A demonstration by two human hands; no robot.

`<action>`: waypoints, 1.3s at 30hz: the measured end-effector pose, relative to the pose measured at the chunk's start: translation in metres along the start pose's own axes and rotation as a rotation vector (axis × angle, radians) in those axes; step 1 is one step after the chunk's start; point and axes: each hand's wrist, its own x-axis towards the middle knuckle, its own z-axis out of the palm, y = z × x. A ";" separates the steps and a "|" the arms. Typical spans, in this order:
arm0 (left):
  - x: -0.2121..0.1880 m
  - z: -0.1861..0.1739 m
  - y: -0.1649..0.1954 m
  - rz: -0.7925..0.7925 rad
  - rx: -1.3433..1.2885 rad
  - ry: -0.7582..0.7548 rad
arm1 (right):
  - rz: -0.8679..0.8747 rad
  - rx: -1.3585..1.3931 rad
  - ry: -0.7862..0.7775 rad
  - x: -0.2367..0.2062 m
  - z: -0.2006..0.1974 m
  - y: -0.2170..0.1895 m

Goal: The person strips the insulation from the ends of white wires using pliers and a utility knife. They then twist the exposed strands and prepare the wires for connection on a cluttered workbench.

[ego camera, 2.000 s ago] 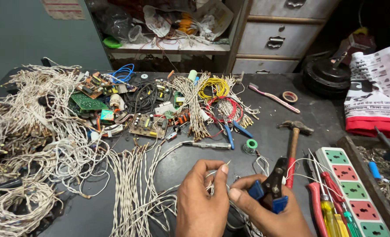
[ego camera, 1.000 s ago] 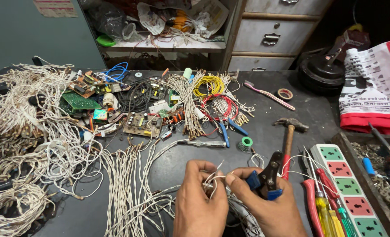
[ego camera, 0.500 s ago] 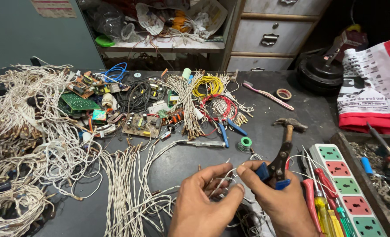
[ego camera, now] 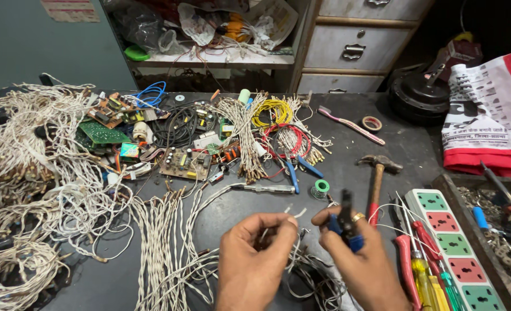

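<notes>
The person's left hand (ego camera: 254, 262) is closed around a thin white twisted wire (ego camera: 293, 214), pinching it between thumb and forefinger so that its short bare ends poke up just above the fingertips, over the dark worktable (ego camera: 347, 167). The right hand (ego camera: 356, 253) is clenched around blue-handled black pliers (ego camera: 346, 222), nose pointing up, just beside those ends but not touching them. To me this looks like stripping or trimming a wire end, mid-way between cuts. The next move would call for bringing the plier nose onto the wire tip and keeping the strand steady. A wooden-handled hammer (ego camera: 376, 181) lies just right of the pliers, near a white power strip with coloured sockets (ego camera: 454, 250); bundles of white twisted wire (ego camera: 163, 247) sprawl to the left.
</notes>
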 end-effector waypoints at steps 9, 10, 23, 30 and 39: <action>0.000 -0.005 0.006 0.034 -0.028 0.054 | -0.052 -0.546 -0.066 -0.012 0.008 -0.011; -0.001 -0.004 0.006 0.044 -0.036 0.043 | -0.046 -0.540 -0.065 -0.012 0.009 -0.013; -0.010 0.001 0.010 0.051 0.009 0.007 | -0.126 -0.484 -0.095 -0.016 0.008 -0.022; -0.011 0.000 0.014 0.077 0.093 0.039 | -0.234 -0.484 -0.105 -0.018 0.006 -0.021; -0.020 0.001 0.032 0.018 0.253 0.088 | -0.274 -0.657 -0.054 -0.018 0.006 -0.029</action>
